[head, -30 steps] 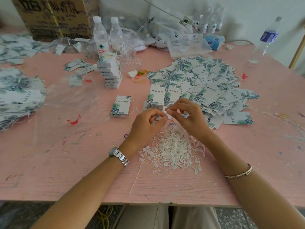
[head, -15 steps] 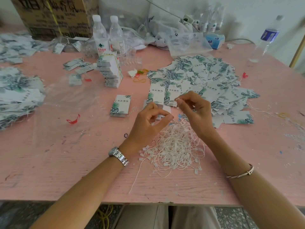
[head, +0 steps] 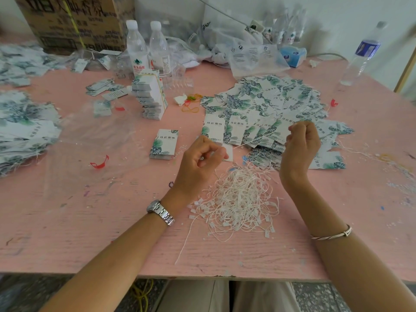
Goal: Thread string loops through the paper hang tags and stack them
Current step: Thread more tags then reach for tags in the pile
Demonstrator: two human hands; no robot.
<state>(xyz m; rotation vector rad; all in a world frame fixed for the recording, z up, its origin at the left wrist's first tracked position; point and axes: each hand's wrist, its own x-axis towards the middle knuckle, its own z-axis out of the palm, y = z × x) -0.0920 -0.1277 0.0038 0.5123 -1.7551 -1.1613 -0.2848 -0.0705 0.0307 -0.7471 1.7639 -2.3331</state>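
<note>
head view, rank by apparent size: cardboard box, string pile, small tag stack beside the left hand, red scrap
1 and 2, unranked: cardboard box and string pile. They cover about the same area, but the box is farther away and cut off by the frame.
3. small tag stack
4. red scrap

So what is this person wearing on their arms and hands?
Both forearms are bare, no sleeves or gloves showing. The left hand has a silver metal-link wristwatch at its wrist; the right hand has a thin silver bangle further up the forearm.
</note>
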